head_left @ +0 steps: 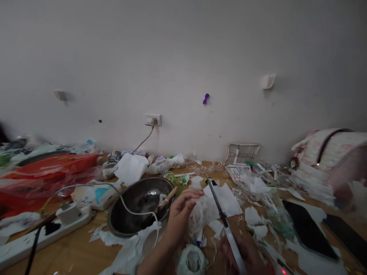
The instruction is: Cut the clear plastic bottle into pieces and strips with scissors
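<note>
1. In the head view, seems to be at a holding step: wraps the dim right hand (pixel 250 252) around a long thin tool (pixel 223 217), tip pointing far.
2. Bends the fingers of the left hand (pixel 181 210) close together, touching or just beside crinkly see-through plastic (pixel 198 215), left of the tool; cannot tell if pinching it.
3. Next, likely calls for a steady hold and for keeping fingers off the tip.
4. Looks straight and thin along the tool, pale near, darker far.
5. Near, shows a round pale roll (pixel 191 261); left, a dark shiny bowl (pixel 127 214); right, a flat black phone (pixel 309 229).
6. Around, torn white paper (pixel 229 198) on a brown table (pixel 100 254).
</note>
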`<state>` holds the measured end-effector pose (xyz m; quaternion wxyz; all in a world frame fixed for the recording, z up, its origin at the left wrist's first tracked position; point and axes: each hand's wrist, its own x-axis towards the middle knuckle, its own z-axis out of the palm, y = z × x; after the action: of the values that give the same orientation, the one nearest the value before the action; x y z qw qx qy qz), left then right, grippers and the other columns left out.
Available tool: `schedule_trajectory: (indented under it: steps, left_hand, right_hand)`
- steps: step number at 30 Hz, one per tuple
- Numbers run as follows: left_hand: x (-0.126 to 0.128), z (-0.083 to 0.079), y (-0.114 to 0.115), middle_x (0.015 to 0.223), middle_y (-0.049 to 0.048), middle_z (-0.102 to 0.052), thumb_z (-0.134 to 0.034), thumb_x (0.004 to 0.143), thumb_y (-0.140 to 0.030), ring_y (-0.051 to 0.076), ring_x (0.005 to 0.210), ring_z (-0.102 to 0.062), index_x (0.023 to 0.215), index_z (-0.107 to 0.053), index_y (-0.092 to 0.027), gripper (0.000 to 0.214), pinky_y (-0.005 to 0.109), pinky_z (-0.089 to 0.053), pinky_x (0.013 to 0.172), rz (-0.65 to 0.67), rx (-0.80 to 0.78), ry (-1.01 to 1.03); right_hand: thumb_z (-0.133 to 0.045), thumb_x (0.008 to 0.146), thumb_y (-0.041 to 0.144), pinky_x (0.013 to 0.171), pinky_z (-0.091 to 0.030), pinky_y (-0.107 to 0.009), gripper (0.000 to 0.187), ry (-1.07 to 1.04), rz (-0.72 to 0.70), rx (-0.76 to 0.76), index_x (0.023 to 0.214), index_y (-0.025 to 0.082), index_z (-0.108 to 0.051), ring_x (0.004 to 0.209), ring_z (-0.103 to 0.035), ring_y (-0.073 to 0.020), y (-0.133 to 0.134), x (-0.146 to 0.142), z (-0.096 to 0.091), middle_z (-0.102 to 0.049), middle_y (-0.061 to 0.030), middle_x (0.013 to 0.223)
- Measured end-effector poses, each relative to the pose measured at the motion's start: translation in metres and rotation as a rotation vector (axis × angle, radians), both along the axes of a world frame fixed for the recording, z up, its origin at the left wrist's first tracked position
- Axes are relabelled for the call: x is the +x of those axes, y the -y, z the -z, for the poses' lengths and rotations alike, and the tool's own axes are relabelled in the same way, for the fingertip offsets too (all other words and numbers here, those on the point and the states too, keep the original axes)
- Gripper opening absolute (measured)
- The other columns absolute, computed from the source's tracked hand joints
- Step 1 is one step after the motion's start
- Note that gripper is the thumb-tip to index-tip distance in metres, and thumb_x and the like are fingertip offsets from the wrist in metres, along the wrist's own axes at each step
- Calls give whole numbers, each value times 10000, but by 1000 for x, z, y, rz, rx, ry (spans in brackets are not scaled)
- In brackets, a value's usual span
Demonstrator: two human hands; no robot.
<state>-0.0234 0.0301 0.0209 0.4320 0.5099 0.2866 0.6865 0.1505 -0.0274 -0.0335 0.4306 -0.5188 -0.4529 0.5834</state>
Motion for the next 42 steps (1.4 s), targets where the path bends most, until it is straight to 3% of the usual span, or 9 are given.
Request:
schedule_trajectory:
  steps: [7,12,17,21,26,30,36,39,42]
  left_hand:
    - [8,10,6,774,41,-706,-627,812,-414,166,765,-626,770,-754,-240,220,272,-457,740,321,112,-233]
    - [19,25,5,790,69,-698,-579,832,-453,186,783,-624,795,-757,-222,295,286,-458,743,201,99,-376]
    - [24,30,12,1018,96,-659,-523,866,-416,215,962,-596,983,-672,-213,277,326,-455,833,15,-30,-380]
    - [26,28,21,1127,104,-607,-546,840,-443,237,1117,-526,855,-620,-210,245,340,-404,932,25,-16,-434]
    - [31,29,25,846,74,-640,-480,847,-529,200,833,-580,754,-627,-187,383,293,-431,776,165,-37,-531]
    - [28,30,20,616,2,-514,-471,802,-619,158,638,-494,603,-566,-177,495,267,-379,639,286,-160,-437]
    - [20,25,17,573,-21,-429,-487,760,-667,136,599,-424,521,-471,-182,541,260,-320,610,338,-145,-424]
    - [21,24,18,580,-24,-413,-469,763,-680,129,589,-405,531,-458,-182,550,257,-302,593,366,-130,-467]
    - [22,24,18,584,-26,-418,-481,754,-685,130,594,-401,566,-467,-185,534,253,-303,588,381,-152,-456]
  right_hand:
    - [-773,570,399,365,-279,-140,395,-152,18,-1,823,150,-600,357,-354,-28,1,10,-14,-472,79,428]
    - [-782,528,612,293,-142,-79,596,-216,140,142,687,190,-392,275,-300,19,11,-3,-30,-518,86,451]
    - [-805,509,580,284,-239,-72,648,-235,385,256,688,202,-310,256,-347,23,4,-7,-34,-628,44,588]
    - [-817,503,524,305,-293,-106,591,-183,507,297,673,203,-351,285,-396,-4,-2,-3,-26,-658,14,608]
    - [-749,587,561,367,-389,-178,472,-50,284,217,676,209,-448,350,-480,-79,-2,8,-7,-560,47,483]
    - [-688,647,610,379,-388,-190,484,3,149,147,698,226,-398,370,-476,-93,-3,16,1,-498,75,455]
    - [-698,629,547,486,-435,-217,408,189,306,166,655,215,-463,503,-503,-115,-4,18,8,-507,51,544]
    - [-719,613,450,545,-465,-238,337,193,251,149,737,211,-516,584,-570,-153,-5,18,3,-581,28,628]
    - [-737,583,388,758,-497,-273,472,148,170,115,974,180,-573,861,-631,-218,-6,19,-10,-672,-35,870]
